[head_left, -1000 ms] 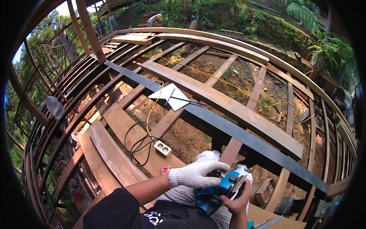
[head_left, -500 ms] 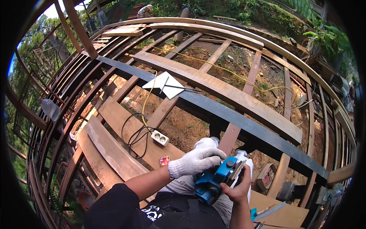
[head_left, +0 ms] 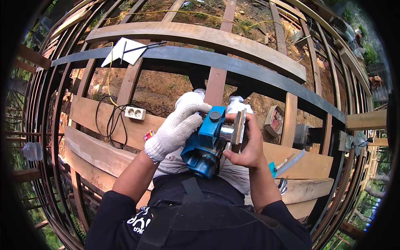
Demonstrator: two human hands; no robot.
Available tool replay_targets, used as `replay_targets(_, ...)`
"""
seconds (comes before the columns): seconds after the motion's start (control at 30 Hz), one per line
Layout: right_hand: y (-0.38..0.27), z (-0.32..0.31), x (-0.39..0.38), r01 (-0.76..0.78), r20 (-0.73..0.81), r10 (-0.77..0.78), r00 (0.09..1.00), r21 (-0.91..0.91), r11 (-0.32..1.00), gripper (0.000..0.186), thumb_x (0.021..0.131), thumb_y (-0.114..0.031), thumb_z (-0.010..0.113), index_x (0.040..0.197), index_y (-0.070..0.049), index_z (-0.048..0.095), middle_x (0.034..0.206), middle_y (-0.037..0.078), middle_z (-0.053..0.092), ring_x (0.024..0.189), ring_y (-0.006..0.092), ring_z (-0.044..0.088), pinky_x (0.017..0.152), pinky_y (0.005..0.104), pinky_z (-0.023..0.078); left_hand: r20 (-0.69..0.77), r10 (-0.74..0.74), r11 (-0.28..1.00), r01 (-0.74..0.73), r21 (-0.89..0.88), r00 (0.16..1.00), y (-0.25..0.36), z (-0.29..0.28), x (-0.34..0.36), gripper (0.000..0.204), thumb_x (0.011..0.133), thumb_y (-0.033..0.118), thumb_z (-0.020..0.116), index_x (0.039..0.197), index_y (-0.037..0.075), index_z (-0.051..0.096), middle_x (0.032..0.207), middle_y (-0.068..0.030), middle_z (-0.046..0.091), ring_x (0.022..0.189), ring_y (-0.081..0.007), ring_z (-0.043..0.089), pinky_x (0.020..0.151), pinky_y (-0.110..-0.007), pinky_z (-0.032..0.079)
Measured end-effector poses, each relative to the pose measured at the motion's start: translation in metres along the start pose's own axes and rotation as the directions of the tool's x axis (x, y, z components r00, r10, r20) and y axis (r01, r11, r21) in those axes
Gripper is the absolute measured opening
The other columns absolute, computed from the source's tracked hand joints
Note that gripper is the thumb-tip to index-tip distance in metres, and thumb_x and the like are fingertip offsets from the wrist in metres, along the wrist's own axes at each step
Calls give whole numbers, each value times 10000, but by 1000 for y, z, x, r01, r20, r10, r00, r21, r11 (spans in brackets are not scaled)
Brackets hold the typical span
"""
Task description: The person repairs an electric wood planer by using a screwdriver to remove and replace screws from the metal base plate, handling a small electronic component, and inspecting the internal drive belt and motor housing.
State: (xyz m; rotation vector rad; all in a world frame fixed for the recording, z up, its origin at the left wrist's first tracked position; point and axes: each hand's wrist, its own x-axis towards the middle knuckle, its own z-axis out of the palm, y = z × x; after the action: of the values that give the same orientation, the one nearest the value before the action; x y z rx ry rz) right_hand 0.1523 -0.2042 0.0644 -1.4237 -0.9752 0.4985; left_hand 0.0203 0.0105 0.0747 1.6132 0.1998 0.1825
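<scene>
A blue electric planer (head_left: pixel 202 146) with a dark round knob rests over my lap. My left hand (head_left: pixel 177 129), in a white knitted glove, grips the planer's left side; some of its fingertips are hidden behind the body. On the other side, my bare right hand (head_left: pixel 250 143) holds a flat brown-and-silvery plate (head_left: pixel 238 128) seen nearly edge-on, its thumb toward me and its fingers around the far side. A shiny metal part shows between the plate and the blue body. Whether the plate belongs to the planer, I cannot tell.
A white socket block (head_left: pixel 135 113) with a coiled black cable (head_left: pixel 111 129) lies on boards at the left. Beyond my feet, a dark beam (head_left: pixel 183 54) carries a white sheet (head_left: pixel 127 51). Open gaps between joists show soil. At the right are a small box (head_left: pixel 274 121) and a blade-like tool (head_left: pixel 291 163).
My view has tilted down and turned, so the beams sit higher in the picture. Both hands keep their hold, and the planer now appears more upright.
</scene>
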Motion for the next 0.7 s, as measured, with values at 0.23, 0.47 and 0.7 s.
replay_targets(0.23,1,0,7,-179,-10,209,978,475,862,920,704,-404,872,1367,29,404,1328,207,578,1210,252,602,1043,398,492,-3,47,996,-46,77,999,3,-6,4,364,1060,201,471,1328,-18,582,1289,-120,623,1214,-188,580,1069,-343,441)
replay_targets(0.47,13,6,10,-170,-38,233,972,571,803,903,703,-435,860,1348,16,417,1310,212,593,1180,257,622,1019,400,508,-65,59,998,-60,-15,996,7,1,7,373,1057,179,441,1294,-68,589,1272,-160,626,1184,-220,605,1044,-345,464)
replay_targets(0.7,10,8,10,-161,-56,242,969,602,782,896,694,-457,845,1331,15,429,1297,213,600,1173,261,628,1008,401,517,-132,79,992,-64,109,988,1,1,6,351,1047,157,430,1226,-81,616,1256,-179,636,1171,-255,616,1037,-360,470)
